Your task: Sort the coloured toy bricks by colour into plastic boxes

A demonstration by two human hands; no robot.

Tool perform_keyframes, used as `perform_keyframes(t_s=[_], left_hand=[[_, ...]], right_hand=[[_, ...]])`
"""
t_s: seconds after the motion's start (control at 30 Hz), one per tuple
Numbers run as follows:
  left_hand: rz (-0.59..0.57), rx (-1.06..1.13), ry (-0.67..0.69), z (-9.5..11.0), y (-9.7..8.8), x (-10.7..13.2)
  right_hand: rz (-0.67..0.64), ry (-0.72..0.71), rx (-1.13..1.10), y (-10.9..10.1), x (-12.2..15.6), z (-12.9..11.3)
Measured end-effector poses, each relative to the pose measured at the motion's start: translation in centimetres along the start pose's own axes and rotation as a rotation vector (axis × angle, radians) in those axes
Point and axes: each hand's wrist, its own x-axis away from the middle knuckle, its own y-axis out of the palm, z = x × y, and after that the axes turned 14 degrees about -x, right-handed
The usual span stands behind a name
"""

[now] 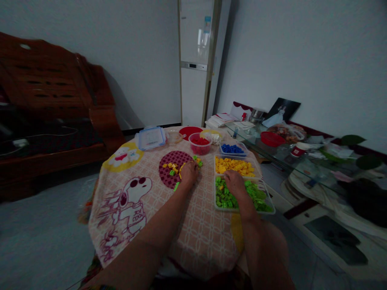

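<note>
My left hand (189, 172) rests palm down on the patterned tablecloth (151, 209), fingers curled over small yellow and green bricks (173, 166) scattered on a maroon circle; what it grips is hidden. My right hand (234, 181) reaches into the clear tray of green bricks (256, 198), fingers bent down among the pieces. Just beyond it lies a tray of yellow bricks (234, 165), then a tub of blue bricks (232, 149) and a round tub of red bricks (200, 143).
A clear lid with a blue rim (151, 137), a red lid (190, 131) and a small empty tub (174, 137) lie at the table's far side. A cluttered glass table (302, 157) stands to the right, a wooden bench (51, 117) to the left, a white floor-standing appliance (196, 60) in the corner.
</note>
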Motion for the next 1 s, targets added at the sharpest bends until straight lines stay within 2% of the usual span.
perform_keyframes(t_s=[0.37, 0.43, 0.5, 0.6, 0.8, 1.0], left_hand=[[0.000, -0.035, 0.000, 0.0, 0.1, 0.2], [0.050, -0.002, 0.029, 0.1, -0.1, 0.1], [0.150, 0.052, 0.070, 0.4, -0.2, 0.1], [0.260, 0.178, 0.103, 1.5, -0.2, 0.2], [0.142, 0.406, 0.138, 4.7, 0.2, 0.5], [0.133, 0.587, 0.205, 7.2, 0.1, -0.7]], right_hand=[[0.023, -0.005, 0.003, 0.3, 0.1, 0.1], [0.019, 0.000, 0.010, 0.1, 0.1, -0.1], [0.008, 0.008, 0.011, 0.0, 0.1, -0.3], [-0.004, 0.012, 0.014, -0.1, 0.1, -0.3], [0.012, -0.007, 0.016, -0.1, 0.2, -0.3], [0.002, 0.000, -0.001, -0.2, 0.1, -0.4]])
